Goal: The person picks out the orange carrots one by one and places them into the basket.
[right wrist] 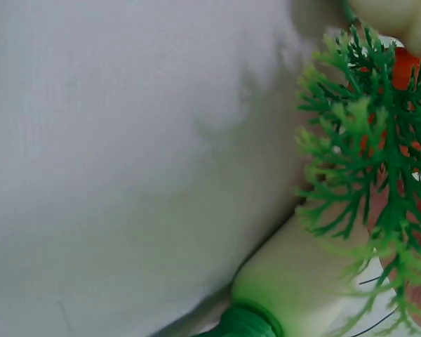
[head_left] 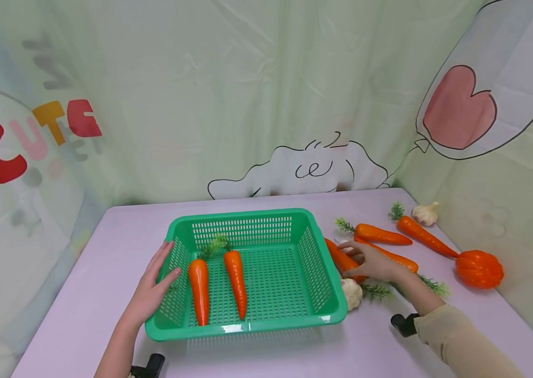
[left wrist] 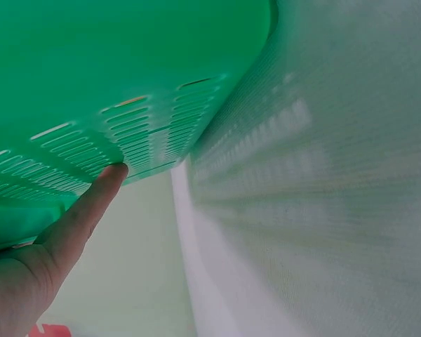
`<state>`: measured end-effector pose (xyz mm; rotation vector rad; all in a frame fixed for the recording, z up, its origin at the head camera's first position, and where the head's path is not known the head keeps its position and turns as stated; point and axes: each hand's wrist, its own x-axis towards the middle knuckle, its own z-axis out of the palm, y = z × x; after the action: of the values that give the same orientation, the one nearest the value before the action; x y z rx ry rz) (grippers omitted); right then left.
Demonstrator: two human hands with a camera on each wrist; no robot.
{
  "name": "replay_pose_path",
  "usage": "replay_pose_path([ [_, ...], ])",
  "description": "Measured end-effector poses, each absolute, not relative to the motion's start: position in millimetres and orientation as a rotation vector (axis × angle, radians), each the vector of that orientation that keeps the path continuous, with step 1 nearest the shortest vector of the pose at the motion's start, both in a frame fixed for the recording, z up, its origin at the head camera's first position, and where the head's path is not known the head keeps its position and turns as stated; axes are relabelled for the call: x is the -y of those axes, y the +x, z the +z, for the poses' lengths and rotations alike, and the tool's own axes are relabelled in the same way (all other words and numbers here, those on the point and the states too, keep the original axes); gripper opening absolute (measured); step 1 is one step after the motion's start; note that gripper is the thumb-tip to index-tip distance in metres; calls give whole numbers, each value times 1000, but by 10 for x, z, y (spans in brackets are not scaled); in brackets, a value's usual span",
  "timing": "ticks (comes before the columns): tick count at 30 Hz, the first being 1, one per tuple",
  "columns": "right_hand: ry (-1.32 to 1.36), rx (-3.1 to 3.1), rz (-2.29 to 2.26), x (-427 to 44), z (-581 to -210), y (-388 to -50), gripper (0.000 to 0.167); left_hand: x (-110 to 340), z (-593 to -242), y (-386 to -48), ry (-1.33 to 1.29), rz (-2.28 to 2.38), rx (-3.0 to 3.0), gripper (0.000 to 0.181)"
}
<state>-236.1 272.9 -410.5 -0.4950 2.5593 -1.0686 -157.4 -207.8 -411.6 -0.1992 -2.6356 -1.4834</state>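
Left hand [head_left: 153, 291] spreads on the basket's [head_left: 271, 278] left edge; right hand [head_left: 374, 261] pinches a carrot [head_left: 336, 255] by the right edge: lift above it.

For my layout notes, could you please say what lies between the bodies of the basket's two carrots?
Only the green basket's floor, bare there in the head view.

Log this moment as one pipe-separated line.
left hand: touching left side of green basket | right hand: fingers curled over carrot beside basket | in basket: two carrots | far right: ribbed orange vegetable
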Motion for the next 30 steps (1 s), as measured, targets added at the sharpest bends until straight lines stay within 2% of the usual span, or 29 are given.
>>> replay_pose_path([
  [20, -455, -2612, -1098, -2791, -3710, -2278, 66, 2080, -4102, -1568, -193, -1479, 2640, 57],
  [30, -505, -2639, -1105, -2636, -3421, -2199, 62, 2083, -4114, -1572, -199, -1487, 2637, 57],
])
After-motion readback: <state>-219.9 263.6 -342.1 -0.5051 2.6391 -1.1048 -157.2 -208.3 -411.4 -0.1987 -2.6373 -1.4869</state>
